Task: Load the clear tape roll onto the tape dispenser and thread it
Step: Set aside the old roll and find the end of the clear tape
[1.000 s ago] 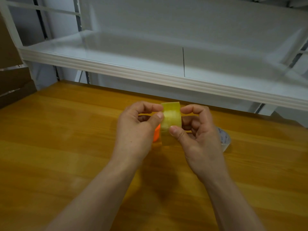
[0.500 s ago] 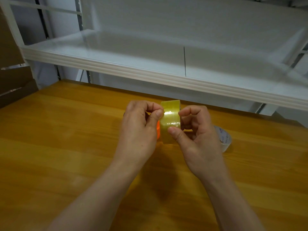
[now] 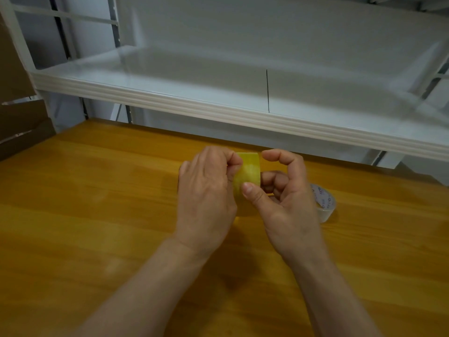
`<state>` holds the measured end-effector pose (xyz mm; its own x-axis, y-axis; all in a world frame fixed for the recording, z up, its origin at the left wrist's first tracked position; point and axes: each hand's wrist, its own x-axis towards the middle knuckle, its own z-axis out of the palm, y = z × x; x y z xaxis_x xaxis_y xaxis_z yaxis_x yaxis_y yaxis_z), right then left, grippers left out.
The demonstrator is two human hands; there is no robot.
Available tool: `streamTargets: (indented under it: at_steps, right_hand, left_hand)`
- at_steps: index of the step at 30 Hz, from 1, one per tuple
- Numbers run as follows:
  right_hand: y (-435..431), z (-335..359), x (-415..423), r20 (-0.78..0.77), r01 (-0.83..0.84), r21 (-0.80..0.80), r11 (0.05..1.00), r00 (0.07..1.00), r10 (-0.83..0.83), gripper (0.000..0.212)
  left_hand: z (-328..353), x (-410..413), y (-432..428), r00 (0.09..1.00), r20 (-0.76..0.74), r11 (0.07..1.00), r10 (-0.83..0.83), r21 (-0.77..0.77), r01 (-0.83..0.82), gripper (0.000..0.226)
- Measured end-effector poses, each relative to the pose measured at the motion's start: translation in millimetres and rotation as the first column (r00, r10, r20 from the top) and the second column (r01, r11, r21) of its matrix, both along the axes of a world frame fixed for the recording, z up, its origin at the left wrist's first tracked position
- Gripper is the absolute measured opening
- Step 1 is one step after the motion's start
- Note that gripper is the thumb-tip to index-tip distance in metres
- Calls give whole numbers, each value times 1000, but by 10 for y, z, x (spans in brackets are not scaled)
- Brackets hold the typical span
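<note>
1. The left hand (image 3: pixel 206 190) has its curled fingers pinching the left edge of the yellowish clear tape roll (image 3: pixel 247 170); the right hand (image 3: pixel 286 203) presses its thumb on the near face.
2. The roll is held on edge above the orange-brown wooden table (image 3: pixel 97 215).
3. A white tape roll with printed core (image 3: pixel 325 203) lies just right, beyond the right hand.

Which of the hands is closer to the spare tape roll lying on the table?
Right. The right hand is just beside the spare tape roll, partly covering it; the left hand is farther off, beyond the clear tape roll both hold.
</note>
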<state>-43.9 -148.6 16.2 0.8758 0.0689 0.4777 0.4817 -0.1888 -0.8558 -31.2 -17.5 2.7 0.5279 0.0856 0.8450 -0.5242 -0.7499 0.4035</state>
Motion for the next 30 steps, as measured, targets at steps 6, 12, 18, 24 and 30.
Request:
streamTargets:
  at_steps: [6, 12, 18, 24, 30]
  right_hand:
    - [-28, -16, 18, -1, 17, -14, 1000, 1000, -17, 50]
    - [-17, -24, 8, 33, 22, -47, 999, 999, -21, 52]
    - [-19, -26, 7, 11, 21, -40, 999, 1000, -21, 48]
    - [-27, -10, 13, -43, -19, 35, 999, 999, 20, 47]
    - [-34, -13, 16, -57, -45, 52, 998, 997, 48, 42]
  left_hand:
    - [89, -56, 19, 924, -133, 880, -359, -378, 287, 24]
    - [131, -61, 4, 862, -209, 754, -462, -604, 258, 50]
    - [154, -59, 7, 855, -145, 649, -498, -716, 257, 45]
    - [114, -109, -50, 934, -41, 840, -355, -452, 300, 40]
    - [67, -80, -37, 947, 26, 892, -320, -330, 310, 37]
